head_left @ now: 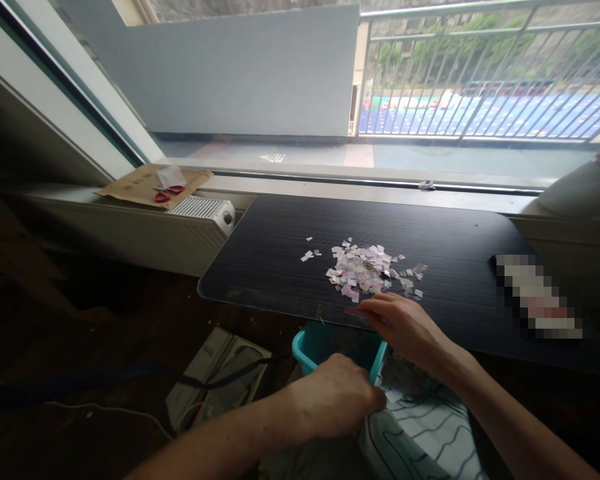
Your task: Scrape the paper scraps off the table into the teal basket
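A large window (70,87) fills the upper view, with a railing outside and daylight falling inward. Against its sill stands a dark, wood-grained tabletop (260,253), probably set there for the light. Beside its far left corner is a white radiator (205,210). Below the tabletop's near edge, at the lower right, is a pale cloth (445,420) with dark wavy lines. On the sill at left lies a flat brown envelope (135,183), apparently kept there to leave working room. A turquoise bin (305,347) stands just under the tabletop's near edge, its mouth up, close to both hands. The person's left hand (347,393) is curled at the bin's near side, perhaps to steady it; its fingertips are hidden, so I cannot tell whether its grip is clamped on the rim, the cloth or nothing. The right hand (397,320) reaches over the tabletop's near edge, its grip together on a thin pinkish piece. Farther right lies a long pixelated object (537,300). The heap of paper scraps (365,267) sits near the tabletop's middle, just beyond the right hand and well within reach, a few bits strayed around it. Red-handled scissors (163,197) rest on the envelope, apart from the paper. Smallest is that pinkish piece (353,311), held low and flat, seemingly to stay close to the surface.
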### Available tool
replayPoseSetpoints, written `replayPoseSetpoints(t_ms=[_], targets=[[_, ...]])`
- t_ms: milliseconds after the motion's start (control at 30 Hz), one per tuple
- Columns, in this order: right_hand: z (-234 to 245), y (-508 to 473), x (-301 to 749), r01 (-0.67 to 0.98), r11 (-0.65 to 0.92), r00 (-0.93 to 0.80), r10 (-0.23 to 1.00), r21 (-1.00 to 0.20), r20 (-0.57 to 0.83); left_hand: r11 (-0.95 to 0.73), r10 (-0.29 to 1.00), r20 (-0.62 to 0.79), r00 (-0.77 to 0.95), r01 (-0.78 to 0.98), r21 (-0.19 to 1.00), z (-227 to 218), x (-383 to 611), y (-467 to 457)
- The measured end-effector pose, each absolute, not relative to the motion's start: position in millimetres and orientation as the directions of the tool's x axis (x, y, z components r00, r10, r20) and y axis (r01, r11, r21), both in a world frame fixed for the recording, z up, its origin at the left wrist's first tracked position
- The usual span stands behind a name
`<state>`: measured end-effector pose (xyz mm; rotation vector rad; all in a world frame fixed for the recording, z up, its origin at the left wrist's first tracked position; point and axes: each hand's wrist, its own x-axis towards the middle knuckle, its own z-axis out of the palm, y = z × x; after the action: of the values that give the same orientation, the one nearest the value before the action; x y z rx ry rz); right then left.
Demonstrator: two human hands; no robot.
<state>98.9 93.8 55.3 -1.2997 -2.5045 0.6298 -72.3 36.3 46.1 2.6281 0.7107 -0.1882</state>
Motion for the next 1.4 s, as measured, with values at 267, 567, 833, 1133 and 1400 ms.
replayPoseSetpoints(t_ms=[267, 567, 833, 1133, 1400], targets=[[58, 97, 60, 0.669, 0.579, -0.641, 0.767, -0.466, 0.031, -0.774, 0.489, -0.253, 0.835, 0.549, 0.315, 43, -81, 32], [61, 71, 118, 0.696, 0.522, -0.597, 0.802, -0.493, 0.008, -0.786, 0.471, -0.246, 0.847, 0.53, 0.318, 47, -75, 28], [52, 93, 186, 0.831, 0.392, -0.382, 0.918, -0.395, 0.108, -0.787, 0.458, -0.196, 0.867, 0.498, 0.364, 44, -53, 33], [46, 69, 198, 0.794, 0.38, -0.409, 0.911, -0.475, 0.045, -0.604, 0.632, -0.22, 0.743, 0.65, 0.461, 31, -75, 18], [51, 56, 204, 0.786, 0.391, -0.394, 0.914, -0.479, 0.099, -0.627, 0.667, -0.095, 0.739, 0.626, 0.463, 5, -78, 0]])
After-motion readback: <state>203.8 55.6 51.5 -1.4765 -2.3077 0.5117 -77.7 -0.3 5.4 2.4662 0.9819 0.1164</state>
